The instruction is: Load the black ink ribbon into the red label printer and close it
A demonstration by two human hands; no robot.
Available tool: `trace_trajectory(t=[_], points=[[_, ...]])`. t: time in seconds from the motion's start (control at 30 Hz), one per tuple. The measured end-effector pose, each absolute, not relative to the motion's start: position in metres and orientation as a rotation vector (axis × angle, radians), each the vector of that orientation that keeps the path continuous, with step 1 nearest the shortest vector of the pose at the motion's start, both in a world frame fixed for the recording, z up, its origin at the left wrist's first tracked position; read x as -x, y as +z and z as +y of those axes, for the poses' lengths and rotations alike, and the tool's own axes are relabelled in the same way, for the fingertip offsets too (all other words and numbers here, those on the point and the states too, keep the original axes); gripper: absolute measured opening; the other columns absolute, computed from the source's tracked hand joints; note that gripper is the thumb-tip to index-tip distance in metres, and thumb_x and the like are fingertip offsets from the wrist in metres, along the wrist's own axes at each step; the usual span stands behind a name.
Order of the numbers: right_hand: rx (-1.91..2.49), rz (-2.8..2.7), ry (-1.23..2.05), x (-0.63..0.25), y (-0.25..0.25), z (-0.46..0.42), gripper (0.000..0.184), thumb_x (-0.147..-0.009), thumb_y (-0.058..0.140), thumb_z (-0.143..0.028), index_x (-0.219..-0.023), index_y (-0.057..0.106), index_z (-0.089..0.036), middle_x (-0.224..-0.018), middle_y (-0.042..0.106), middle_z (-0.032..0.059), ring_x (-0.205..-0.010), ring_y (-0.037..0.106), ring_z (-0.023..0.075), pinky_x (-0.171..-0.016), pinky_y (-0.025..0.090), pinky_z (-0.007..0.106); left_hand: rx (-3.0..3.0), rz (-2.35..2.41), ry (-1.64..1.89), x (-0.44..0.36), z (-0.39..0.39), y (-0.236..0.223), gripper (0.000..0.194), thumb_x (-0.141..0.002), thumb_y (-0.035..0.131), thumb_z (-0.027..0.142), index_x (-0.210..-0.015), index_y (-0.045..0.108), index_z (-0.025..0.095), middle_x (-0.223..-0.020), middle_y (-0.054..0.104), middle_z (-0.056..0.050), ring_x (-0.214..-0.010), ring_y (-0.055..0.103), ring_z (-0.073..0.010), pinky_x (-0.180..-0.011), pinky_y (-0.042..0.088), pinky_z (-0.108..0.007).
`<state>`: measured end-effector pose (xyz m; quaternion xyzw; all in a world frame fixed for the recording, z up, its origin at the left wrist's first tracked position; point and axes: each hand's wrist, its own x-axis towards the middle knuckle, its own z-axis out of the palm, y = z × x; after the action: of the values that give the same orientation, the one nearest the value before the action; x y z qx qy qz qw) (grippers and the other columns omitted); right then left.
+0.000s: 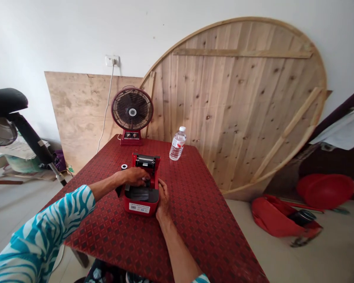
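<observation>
A small red and black receipt printer (141, 208) stands on the table with its lid (146, 161) raised. A black roller shows on the lid, and a white label with print is on the near side. My left hand (137, 177) reaches over from the left into the open compartment, its fingers bent inside; whatever they hold is hidden. Against the printer's right side, my right hand (163, 198) grips the casing. A small white paper roll (124, 167) sits just behind my left wrist, partly covered by it.
The red patterned table (200, 220) carries a dark red fan (132, 112) at the back and a water bottle (177, 144) on the right. A large round wooden board (238, 102) leans on the wall. A red bag (271, 218) and a red basin (326, 190) are at floor level, right.
</observation>
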<state>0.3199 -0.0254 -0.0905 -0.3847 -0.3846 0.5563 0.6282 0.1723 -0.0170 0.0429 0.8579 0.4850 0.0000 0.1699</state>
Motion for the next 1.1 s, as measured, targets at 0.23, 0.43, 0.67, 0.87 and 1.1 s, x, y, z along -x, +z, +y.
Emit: trace_trajectory(t=[0.23, 0.43, 0.67, 0.87, 1.1], points=[[0.891, -0.872, 1.358, -0.322, -0.088, -0.029, 0.051, -0.073, 0.064, -0.055, -0.110, 0.064, -0.021, -0.089, 0.072, 0.0034, -0.074, 0.064, 0.0202, -0.064, 0.049, 0.030, -2.276, 1.313, 0.681, -0.124, -0.052, 0.074, 0.034, -0.080, 0.064, 0.027, -0.113, 0.067, 0.020, -0.101, 0.067, -0.007, -0.091, 0.062, -0.0186, -0.080, 0.047, -0.027], [0.921, -0.815, 1.356, -0.321, -0.090, -0.026, 0.051, -0.069, 0.067, -0.056, -0.106, 0.066, -0.021, -0.089, 0.071, 0.0022, -0.071, 0.063, 0.0190, -0.062, 0.047, 0.029, -1.673, 1.397, 1.208, -0.038, -0.062, 0.054, 0.036, -0.072, 0.070, 0.033, -0.101, 0.060, 0.014, -0.084, 0.067, -0.003, -0.075, 0.062, -0.0145, -0.072, 0.050, -0.029], [0.921, -0.797, 1.394, -0.323, -0.094, -0.023, 0.054, -0.067, 0.069, -0.056, -0.108, 0.063, -0.021, -0.079, 0.070, 0.0003, -0.062, 0.060, 0.0174, -0.059, 0.046, 0.029, -1.558, 1.527, 1.148, -0.027, -0.057, -0.021, 0.030, -0.062, 0.071, 0.032, -0.084, 0.057, 0.017, -0.078, 0.068, 0.000, -0.074, 0.064, -0.0159, -0.072, 0.051, -0.029], [0.913, -0.802, 1.375, -0.324, -0.094, -0.025, 0.054, -0.067, 0.069, -0.056, -0.107, 0.064, -0.020, -0.081, 0.070, 0.0016, -0.063, 0.061, 0.0177, -0.059, 0.046, 0.029, -1.597, 1.598, 1.069, -0.030, -0.053, -0.028, 0.036, -0.064, 0.069, 0.040, -0.091, 0.063, 0.016, -0.087, 0.071, -0.005, -0.082, 0.066, -0.0207, -0.075, 0.052, -0.030], [0.925, -0.812, 1.385, -0.324, -0.095, -0.024, 0.051, -0.068, 0.068, -0.055, -0.107, 0.064, -0.022, -0.080, 0.070, 0.0000, -0.063, 0.061, 0.0177, -0.061, 0.047, 0.029, -1.680, 1.701, 0.954, -0.045, -0.011, -0.016, 0.030, -0.067, 0.064, 0.032, -0.094, 0.069, 0.018, -0.099, 0.073, -0.006, -0.099, 0.065, -0.0251, -0.082, 0.049, -0.029]])
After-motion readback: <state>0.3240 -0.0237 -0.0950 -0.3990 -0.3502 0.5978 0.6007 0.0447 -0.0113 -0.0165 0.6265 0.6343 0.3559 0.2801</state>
